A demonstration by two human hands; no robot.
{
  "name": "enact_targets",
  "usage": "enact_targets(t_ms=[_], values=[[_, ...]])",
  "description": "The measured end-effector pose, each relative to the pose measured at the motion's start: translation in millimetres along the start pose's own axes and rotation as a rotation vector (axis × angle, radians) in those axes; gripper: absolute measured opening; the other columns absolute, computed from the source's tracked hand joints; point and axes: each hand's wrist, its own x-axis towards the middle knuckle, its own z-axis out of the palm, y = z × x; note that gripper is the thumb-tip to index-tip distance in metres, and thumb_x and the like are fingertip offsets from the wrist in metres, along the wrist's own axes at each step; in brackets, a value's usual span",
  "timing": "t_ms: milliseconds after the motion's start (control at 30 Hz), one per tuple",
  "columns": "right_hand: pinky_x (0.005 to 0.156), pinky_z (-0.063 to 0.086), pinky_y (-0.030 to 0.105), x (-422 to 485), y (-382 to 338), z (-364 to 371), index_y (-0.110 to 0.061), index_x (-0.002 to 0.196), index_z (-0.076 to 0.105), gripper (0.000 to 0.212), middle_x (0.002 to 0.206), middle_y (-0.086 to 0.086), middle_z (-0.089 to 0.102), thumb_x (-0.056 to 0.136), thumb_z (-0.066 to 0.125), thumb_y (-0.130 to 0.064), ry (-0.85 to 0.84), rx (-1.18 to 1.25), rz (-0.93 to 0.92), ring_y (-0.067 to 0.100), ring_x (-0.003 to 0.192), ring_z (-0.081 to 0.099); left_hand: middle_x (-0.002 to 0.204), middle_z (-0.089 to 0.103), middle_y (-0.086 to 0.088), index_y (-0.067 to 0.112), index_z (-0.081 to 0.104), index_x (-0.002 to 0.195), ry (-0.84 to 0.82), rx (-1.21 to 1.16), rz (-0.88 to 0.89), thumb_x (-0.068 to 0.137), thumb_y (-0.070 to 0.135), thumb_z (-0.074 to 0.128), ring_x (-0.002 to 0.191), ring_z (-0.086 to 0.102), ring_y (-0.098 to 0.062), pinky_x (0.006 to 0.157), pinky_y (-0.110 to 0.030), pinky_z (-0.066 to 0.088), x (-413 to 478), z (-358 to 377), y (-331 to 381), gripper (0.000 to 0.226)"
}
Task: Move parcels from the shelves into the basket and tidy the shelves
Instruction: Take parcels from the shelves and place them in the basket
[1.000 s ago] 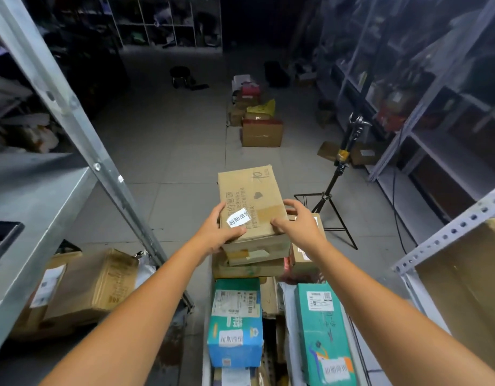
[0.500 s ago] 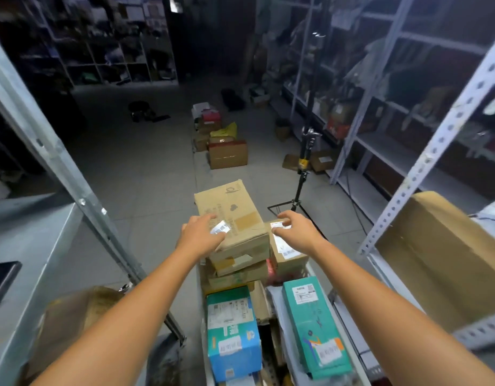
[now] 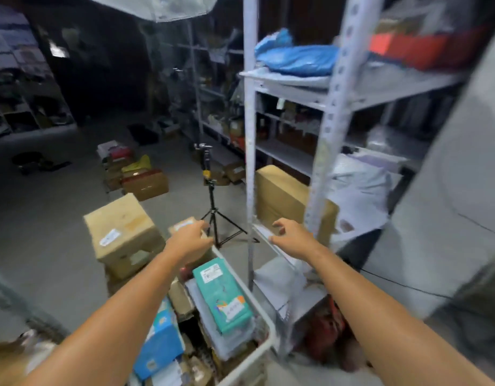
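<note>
Head view: the basket (image 3: pixel 272 334), a white-rimmed cart, is piled with parcels. Four can be told apart. One large brown cardboard box (image 3: pixel 121 232) lies on top at the basket's far left end. One smaller brown box (image 3: pixel 185 224) sits just right of it. One teal parcel (image 3: pixel 221 293) lies along the basket's right rim, and one blue box (image 3: pixel 162 338) is at its near left. More cardboard and grey bags lie under these, too jumbled to count. Each of the four carries at least one white label, but blur makes all the print unreadable.

Two bare hands reach out over the basket's far end. The left hand (image 3: pixel 189 240) is above the smaller brown box with loose fingers, grasping nothing; whether it touches the box cannot be told. The right hand (image 3: pixel 292 236) is past the basket's right rim, fingers spread and empty, at the front edge of a metal shelf rack (image 3: pixel 250 135).

On that rack, right of the basket, stand one big cardboard carton (image 3: pixel 279 199), a heap of white mailer bags (image 3: pixel 360 190), one blue bag (image 3: pixel 293 58) on the higher shelf and one grey bag (image 3: pixel 277 277) on the lowest.

Beyond the basket stands one black tripod (image 3: pixel 211 196), and farther off a row of boxes (image 3: pixel 144 183) on the floor.
</note>
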Motion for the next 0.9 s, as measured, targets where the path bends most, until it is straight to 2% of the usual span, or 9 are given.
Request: enact_targets(t_ms=[100, 167, 267, 433, 500, 600, 733, 900], values=[[0.099, 0.046, 0.034, -52, 67, -37, -0.016, 0.141, 0.048, 0.053, 0.139, 0.007, 0.055, 0.093, 0.061, -0.034, 0.028, -0.017, 0.073, 0.026, 0.122, 0.055, 0.12, 0.065, -0.008, 0.017, 0.057, 0.128, -0.086, 0.08, 0.11, 0.092, 0.033, 0.057, 0.11, 0.059, -0.027, 0.084, -0.03, 0.046, -26, 42, 69, 0.04], [0.098, 0.047, 0.035, -86, 110, -61, -0.016, 0.14, 0.048, 0.052, 0.139, 0.007, 0.055, 0.093, 0.06, -0.035, 0.067, -0.038, 0.13, 0.025, 0.12, 0.055, 0.125, 0.064, -0.005, 0.018, 0.057, 0.128, -0.143, 0.104, 0.177, 0.093, 0.033, 0.057, 0.114, 0.058, -0.026, 0.082, -0.029, 0.043, -42, 69, 113, 0.038], [0.098, 0.043, 0.032, -134, 164, -92, -0.017, 0.146, 0.043, 0.056, 0.146, 0.006, 0.049, 0.095, 0.059, -0.037, 0.102, -0.062, 0.23, 0.027, 0.127, 0.051, 0.124, 0.065, -0.003, 0.023, 0.054, 0.134, -0.232, 0.098, 0.241, 0.094, 0.036, 0.058, 0.116, 0.057, -0.023, 0.089, -0.027, 0.044, -59, 101, 173, 0.042], [0.098, 0.046, 0.032, -207, 256, -135, -0.018, 0.137, 0.052, 0.049, 0.13, 0.01, 0.061, 0.092, 0.062, -0.035, 0.195, -0.027, 0.402, 0.029, 0.12, 0.056, 0.13, 0.06, -0.005, 0.023, 0.049, 0.138, -0.34, 0.171, 0.431, 0.096, 0.04, 0.054, 0.116, 0.057, -0.025, 0.093, -0.032, 0.046, -76, 151, 280, 0.046], [0.093, 0.047, 0.031, -231, 287, -150, -0.02, 0.136, 0.052, 0.049, 0.123, 0.007, 0.064, 0.09, 0.061, -0.037, 0.21, 0.0, 0.47, 0.027, 0.115, 0.059, 0.132, 0.059, -0.005, 0.024, 0.05, 0.137, -0.368, 0.175, 0.508, 0.096, 0.039, 0.054, 0.117, 0.056, -0.025, 0.094, -0.032, 0.046, -79, 171, 321, 0.044], [0.089, 0.049, 0.03, -261, 327, -168, -0.022, 0.136, 0.052, 0.051, 0.126, 0.003, 0.062, 0.089, 0.062, -0.041, 0.273, 0.032, 0.569, 0.025, 0.114, 0.058, 0.132, 0.061, -0.003, 0.026, 0.053, 0.134, -0.406, 0.171, 0.599, 0.094, 0.041, 0.057, 0.117, 0.057, -0.024, 0.095, -0.032, 0.047, -77, 206, 379, 0.044], [0.094, 0.048, 0.032, -290, 377, -191, -0.02, 0.134, 0.054, 0.048, 0.127, 0.003, 0.062, 0.091, 0.063, -0.04, 0.354, 0.061, 0.715, 0.026, 0.117, 0.057, 0.126, 0.062, -0.004, 0.026, 0.052, 0.134, -0.501, 0.158, 0.699, 0.093, 0.04, 0.06, 0.114, 0.057, -0.024, 0.091, -0.028, 0.046, -71, 254, 457, 0.044], [0.096, 0.046, 0.031, -323, 426, -215, -0.019, 0.133, 0.054, 0.047, 0.131, 0.005, 0.061, 0.091, 0.06, -0.039, 0.455, 0.076, 0.91, 0.025, 0.12, 0.056, 0.123, 0.065, 0.0, 0.032, 0.054, 0.132, -0.569, 0.181, 0.895, 0.089, 0.044, 0.058, 0.108, 0.06, -0.025, 0.089, -0.033, 0.05, -64, 308, 546, 0.045]])
